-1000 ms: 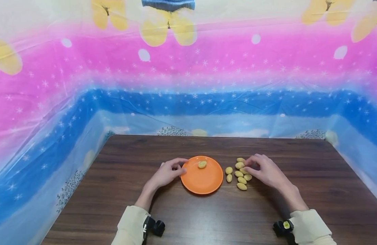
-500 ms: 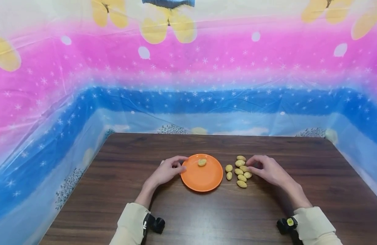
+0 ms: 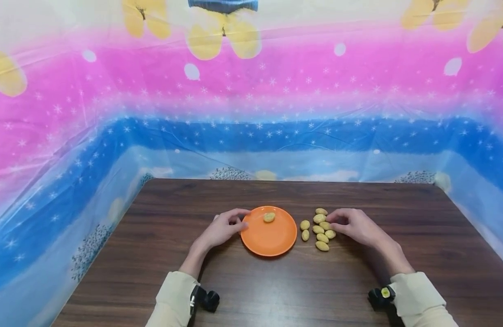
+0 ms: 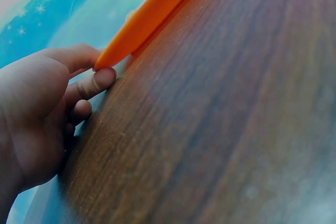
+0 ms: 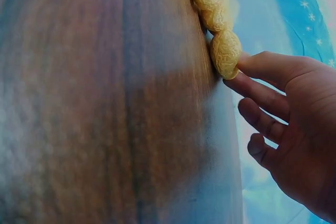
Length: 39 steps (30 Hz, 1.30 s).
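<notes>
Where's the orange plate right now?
In the head view, the plate lies on the table, between the left hand at its left rim and the yellow pieces to its right.

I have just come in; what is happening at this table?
A person's left hand holds an orange plate by the rim; one wrinkled yellow nut-like piece lies on it. Their right hand has finger and thumb on another piece, in the group lying on the wooden table beside the plate.
</notes>
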Each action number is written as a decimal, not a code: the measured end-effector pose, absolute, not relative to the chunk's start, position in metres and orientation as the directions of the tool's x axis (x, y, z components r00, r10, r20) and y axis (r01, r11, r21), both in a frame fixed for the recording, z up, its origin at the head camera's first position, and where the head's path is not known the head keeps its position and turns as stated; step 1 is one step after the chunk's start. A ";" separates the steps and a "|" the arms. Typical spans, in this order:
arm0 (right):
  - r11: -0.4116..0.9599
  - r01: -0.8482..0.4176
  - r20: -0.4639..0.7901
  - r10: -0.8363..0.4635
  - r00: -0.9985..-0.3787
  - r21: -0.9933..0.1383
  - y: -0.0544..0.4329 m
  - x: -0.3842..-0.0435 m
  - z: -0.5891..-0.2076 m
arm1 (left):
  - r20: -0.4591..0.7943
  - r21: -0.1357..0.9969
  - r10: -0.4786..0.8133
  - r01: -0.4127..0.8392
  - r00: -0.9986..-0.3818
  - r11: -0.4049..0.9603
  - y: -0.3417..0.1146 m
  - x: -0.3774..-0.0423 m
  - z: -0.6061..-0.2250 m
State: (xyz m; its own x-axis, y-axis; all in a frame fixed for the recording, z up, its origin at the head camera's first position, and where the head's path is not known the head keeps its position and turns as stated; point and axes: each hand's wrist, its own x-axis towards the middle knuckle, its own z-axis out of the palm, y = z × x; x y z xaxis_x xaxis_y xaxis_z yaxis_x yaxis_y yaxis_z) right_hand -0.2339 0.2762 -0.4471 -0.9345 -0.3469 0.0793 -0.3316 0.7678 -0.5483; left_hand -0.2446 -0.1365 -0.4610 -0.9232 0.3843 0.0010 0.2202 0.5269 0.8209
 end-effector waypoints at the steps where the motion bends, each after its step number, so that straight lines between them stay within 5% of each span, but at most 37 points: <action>1: 0.768 -0.334 0.080 -0.350 -0.933 -0.547 0.276 -0.234 -0.447 | 0.000 0.820 0.385 0.221 -0.923 0.529 -0.137 -0.245 -0.461; 39: 0.742 -0.365 0.131 -0.357 -0.925 -0.563 0.269 -0.235 -0.433 | 0.008 0.829 0.392 0.225 -0.920 0.512 -0.138 -0.245 -0.462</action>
State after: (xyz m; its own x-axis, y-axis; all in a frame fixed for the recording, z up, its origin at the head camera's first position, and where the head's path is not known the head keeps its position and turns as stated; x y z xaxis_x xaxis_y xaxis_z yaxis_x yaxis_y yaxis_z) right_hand -0.2346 0.2693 -0.4333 -0.9251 -0.3565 0.1308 -0.3653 0.7415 -0.5627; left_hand -0.2453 -0.1378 -0.4619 -0.9200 0.3918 0.0079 0.2251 0.5120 0.8290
